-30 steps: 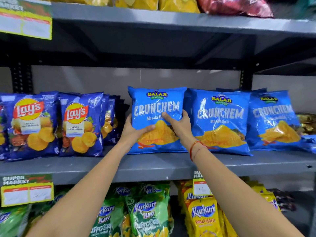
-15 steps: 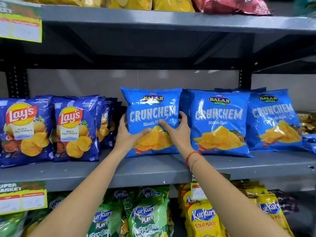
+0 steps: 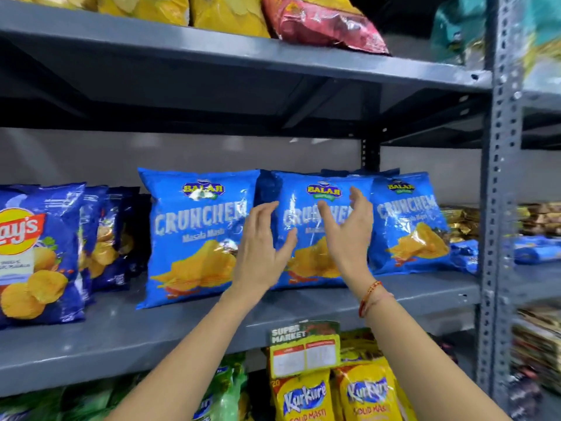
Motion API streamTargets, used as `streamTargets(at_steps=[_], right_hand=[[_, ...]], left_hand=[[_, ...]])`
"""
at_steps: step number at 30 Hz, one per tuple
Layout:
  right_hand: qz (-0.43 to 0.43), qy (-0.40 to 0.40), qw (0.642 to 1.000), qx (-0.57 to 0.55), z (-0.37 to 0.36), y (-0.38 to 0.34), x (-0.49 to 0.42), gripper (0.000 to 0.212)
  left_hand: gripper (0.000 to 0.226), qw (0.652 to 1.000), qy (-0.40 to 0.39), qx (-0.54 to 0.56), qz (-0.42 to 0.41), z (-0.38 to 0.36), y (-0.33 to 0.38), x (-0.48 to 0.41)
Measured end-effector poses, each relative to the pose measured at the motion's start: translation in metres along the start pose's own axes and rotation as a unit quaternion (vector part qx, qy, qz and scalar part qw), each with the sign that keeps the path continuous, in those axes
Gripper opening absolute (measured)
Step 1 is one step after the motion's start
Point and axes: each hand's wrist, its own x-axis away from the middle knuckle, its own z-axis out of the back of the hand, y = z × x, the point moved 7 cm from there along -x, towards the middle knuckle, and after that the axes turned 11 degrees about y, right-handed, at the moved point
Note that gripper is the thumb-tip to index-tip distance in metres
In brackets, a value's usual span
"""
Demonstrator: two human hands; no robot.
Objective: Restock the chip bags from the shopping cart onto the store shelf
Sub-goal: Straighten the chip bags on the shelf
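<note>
Three blue Balaji Crunchem chip bags stand upright in a row on the grey middle shelf (image 3: pixel 127 335). The left Crunchem bag (image 3: pixel 194 235) stands free. My left hand (image 3: pixel 262 252) and my right hand (image 3: pixel 349 235) are both raised in front of the middle Crunchem bag (image 3: pixel 303 208), fingers spread, holding nothing. The right Crunchem bag (image 3: pixel 406 220) stands beside it. I cannot tell whether my fingers touch the middle bag. The shopping cart is out of view.
Dark blue Lay's bags (image 3: pixel 36 253) fill the shelf's left end. Yellow and red bags lie on the upper shelf (image 3: pixel 273 56). Kurkure bags (image 3: pixel 306 399) and a price tag (image 3: pixel 303 350) sit below. A perforated steel upright (image 3: pixel 501 208) bounds the right side.
Both hands let go of the left Crunchem bag, which now stands on the shelf, and moved right in front of the middle bag. The view shifted right.
</note>
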Motion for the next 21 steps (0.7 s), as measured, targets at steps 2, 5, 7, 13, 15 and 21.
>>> streamTargets(at_steps=[2, 5, 7, 13, 15, 21], right_hand=[[-0.038, -0.015, 0.999, 0.032, 0.007, 0.025, -0.011, 0.076], [-0.095, -0.064, 0.993, 0.036, 0.010, 0.056, -0.017, 0.092], [-0.154, -0.103, 0.983, 0.013, 0.008, 0.075, -0.016, 0.104], [-0.257, -0.195, 0.945, -0.054, -0.005, 0.106, -0.012, 0.105], [-0.256, -0.200, 0.943, -0.066, -0.007, 0.106, -0.014, 0.102], [-0.210, -0.195, 0.952, -0.108, -0.008, 0.100, -0.027, 0.074]], left_hand=[[0.063, 0.996, -0.016, 0.026, 0.088, -0.024, -0.008, -0.001], [0.074, 0.976, -0.051, 0.057, 0.205, -0.054, -0.020, 0.003], [0.080, 0.955, -0.057, 0.084, 0.279, -0.065, -0.028, 0.008], [0.090, 0.903, -0.011, 0.162, 0.397, -0.074, -0.055, 0.014], [0.094, 0.877, -0.002, 0.205, 0.435, -0.074, -0.060, 0.017], [0.045, 0.883, 0.025, 0.260, 0.391, -0.071, -0.048, 0.013]])
